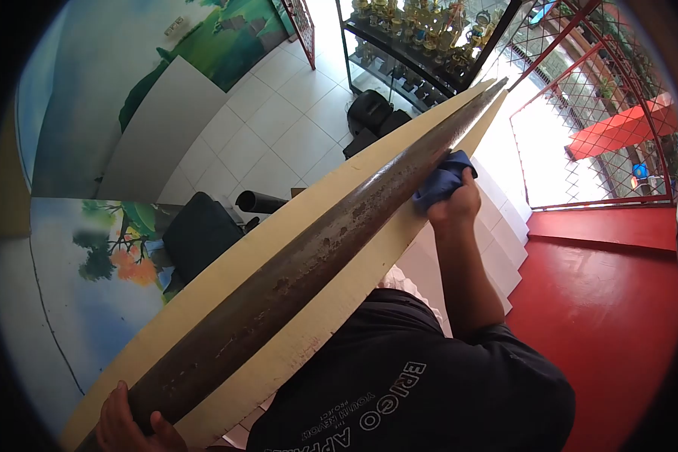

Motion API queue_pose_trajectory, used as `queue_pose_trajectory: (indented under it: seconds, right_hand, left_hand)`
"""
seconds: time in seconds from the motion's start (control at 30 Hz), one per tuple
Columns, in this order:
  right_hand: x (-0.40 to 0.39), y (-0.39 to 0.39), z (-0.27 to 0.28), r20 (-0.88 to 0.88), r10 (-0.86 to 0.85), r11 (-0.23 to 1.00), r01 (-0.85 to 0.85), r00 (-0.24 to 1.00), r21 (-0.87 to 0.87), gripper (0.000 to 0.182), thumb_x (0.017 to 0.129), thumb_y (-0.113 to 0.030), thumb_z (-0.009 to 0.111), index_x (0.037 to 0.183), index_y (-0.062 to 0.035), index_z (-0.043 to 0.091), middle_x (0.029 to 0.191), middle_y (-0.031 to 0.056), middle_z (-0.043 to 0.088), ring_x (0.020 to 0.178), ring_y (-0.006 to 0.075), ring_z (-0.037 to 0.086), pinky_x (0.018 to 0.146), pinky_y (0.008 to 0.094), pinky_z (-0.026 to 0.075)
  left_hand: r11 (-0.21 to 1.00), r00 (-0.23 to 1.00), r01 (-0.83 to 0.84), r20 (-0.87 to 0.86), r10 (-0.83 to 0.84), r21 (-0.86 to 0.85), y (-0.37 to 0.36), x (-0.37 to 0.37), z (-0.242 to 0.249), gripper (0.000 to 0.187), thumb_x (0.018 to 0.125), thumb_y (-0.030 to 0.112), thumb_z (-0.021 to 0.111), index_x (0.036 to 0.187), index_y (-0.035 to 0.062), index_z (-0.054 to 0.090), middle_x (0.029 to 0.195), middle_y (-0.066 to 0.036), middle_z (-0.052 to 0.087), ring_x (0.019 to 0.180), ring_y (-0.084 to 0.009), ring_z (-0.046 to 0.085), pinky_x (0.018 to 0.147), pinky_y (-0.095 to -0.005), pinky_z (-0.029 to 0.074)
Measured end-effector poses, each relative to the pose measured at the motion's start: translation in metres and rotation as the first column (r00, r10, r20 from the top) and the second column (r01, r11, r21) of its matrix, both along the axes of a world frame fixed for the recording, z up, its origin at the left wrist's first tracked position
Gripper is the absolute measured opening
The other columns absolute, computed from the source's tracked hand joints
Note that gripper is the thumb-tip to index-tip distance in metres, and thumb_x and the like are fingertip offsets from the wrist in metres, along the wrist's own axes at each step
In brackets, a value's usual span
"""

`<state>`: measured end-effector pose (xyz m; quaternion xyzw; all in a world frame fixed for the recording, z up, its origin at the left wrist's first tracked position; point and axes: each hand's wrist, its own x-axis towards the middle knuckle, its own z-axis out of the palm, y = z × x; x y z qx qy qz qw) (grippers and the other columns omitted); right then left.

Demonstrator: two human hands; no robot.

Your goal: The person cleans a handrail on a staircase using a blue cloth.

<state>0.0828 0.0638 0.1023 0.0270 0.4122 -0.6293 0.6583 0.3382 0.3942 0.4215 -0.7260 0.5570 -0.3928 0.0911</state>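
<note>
A long dark pipe [316,252] with a worn, patchy surface runs diagonally from lower left to upper right. It lies along a pale yellow board [301,339], whose strips show on both sides. At the lower left, my left hand [132,428] holds the near end of the pipe, fingers on one side and thumb on the other. Toward the far end, my right hand [456,202] is closed on a bunched blue cloth [442,181], which touches the pipe's side. The palm and part of the cloth are hidden.
Beyond the board are a black chair [202,237], a black tube [260,202] and black bags [371,113] on white tiles. A trophy shelf [407,53] stands at the top. Red mesh gates [591,128] and a red floor [587,324] are at right.
</note>
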Motion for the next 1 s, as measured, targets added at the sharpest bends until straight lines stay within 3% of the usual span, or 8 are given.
queue_pose_trajectory:
  seconds: [0.17,0.3,0.37,0.43,0.57,0.7,0.83,1.0]
  right_hand:
    - [-0.053,0.020,0.070,-0.057,0.137,0.952,-0.147,0.989,-0.267,0.062,0.109,-0.042,0.018,0.148,0.0019,0.038,0.149,0.0243,0.046,0.135,0.0441,0.048,0.115,0.0586,0.038]
    - [-0.083,-0.013,0.049,-0.299,0.362,0.490,-0.454,0.883,-0.745,0.059,0.108,-0.039,0.031,0.146,0.0048,0.042,0.144,0.0222,0.053,0.131,0.0400,0.053,0.113,0.0555,0.041]
    - [-0.049,-0.005,0.035,-0.706,0.300,0.617,-0.695,0.642,-0.370,0.054,0.107,-0.035,0.038,0.138,0.0069,0.052,0.139,0.0221,0.058,0.133,0.0362,0.053,0.115,0.0509,0.037]
    - [0.017,0.037,0.099,-0.948,-0.246,0.080,-0.971,0.202,-0.227,0.041,0.087,-0.009,0.054,0.126,-0.0080,0.068,0.132,0.0091,0.067,0.131,0.0316,0.057,0.119,0.0555,0.028]
    - [0.079,0.099,0.171,-0.862,-0.271,-0.324,-0.884,0.429,-0.338,0.053,0.079,-0.012,0.066,0.132,-0.0111,0.062,0.137,0.0090,0.064,0.134,0.0328,0.055,0.112,0.0552,0.040]
    - [0.051,0.059,0.148,-0.831,-0.356,-0.343,-0.887,0.427,-0.309,0.050,0.079,-0.002,0.068,0.128,-0.0084,0.064,0.133,0.0128,0.066,0.129,0.0326,0.060,0.105,0.0493,0.049]
    - [0.011,0.000,0.104,-0.997,-0.019,0.104,-0.992,0.076,-0.078,0.028,0.093,-0.008,0.061,0.119,-0.0016,0.069,0.119,0.0191,0.070,0.108,0.0356,0.069,0.097,0.0440,0.054]
    - [0.084,0.075,0.180,-0.926,-0.179,-0.348,-0.902,0.332,-0.256,0.033,0.089,-0.013,0.066,0.121,-0.0016,0.066,0.121,0.0201,0.069,0.114,0.0373,0.066,0.100,0.0448,0.052]
  left_hand:
    - [0.986,0.990,-0.093,-0.097,0.107,0.137,0.028,0.006,0.000,0.049,0.105,0.044,0.045,0.116,0.0023,0.068,0.108,-0.009,0.073,0.097,-0.0286,0.069,0.089,-0.0425,0.048]
    - [0.987,0.989,-0.079,-0.112,0.095,0.136,0.024,0.006,0.000,0.049,0.105,0.044,0.045,0.118,0.0031,0.068,0.110,-0.009,0.073,0.099,-0.0277,0.069,0.088,-0.0410,0.047]
    - [0.988,0.989,-0.078,-0.112,0.094,0.136,0.025,0.005,0.000,0.049,0.105,0.044,0.045,0.118,0.0036,0.068,0.109,-0.009,0.073,0.098,-0.0273,0.069,0.087,-0.0403,0.047]
    - [0.986,0.989,-0.079,-0.111,0.096,0.146,0.025,0.006,0.002,0.049,0.105,0.045,0.046,0.117,0.0040,0.069,0.107,-0.008,0.073,0.098,-0.0269,0.069,0.087,-0.0397,0.047]
    - [0.991,0.987,-0.112,-0.109,0.120,0.074,0.025,0.005,-0.006,0.055,0.102,0.053,0.045,0.111,0.0060,0.072,0.096,-0.008,0.073,0.091,-0.0257,0.070,0.090,-0.0409,0.046]
    - [0.993,0.991,-0.101,-0.082,0.106,0.059,0.021,0.006,-0.005,0.054,0.100,0.054,0.047,0.110,0.0077,0.073,0.095,-0.006,0.073,0.090,-0.0252,0.069,0.089,-0.0401,0.046]
    - [0.991,0.987,-0.124,-0.101,0.128,0.044,0.018,0.002,-0.004,0.053,0.099,0.055,0.050,0.108,0.0083,0.074,0.092,-0.005,0.073,0.089,-0.0240,0.069,0.087,-0.0394,0.046]
    - [0.993,0.987,-0.121,-0.108,0.121,0.009,0.016,0.003,-0.005,0.053,0.098,0.056,0.050,0.106,0.0090,0.074,0.091,-0.003,0.073,0.087,-0.0225,0.069,0.086,-0.0387,0.046]
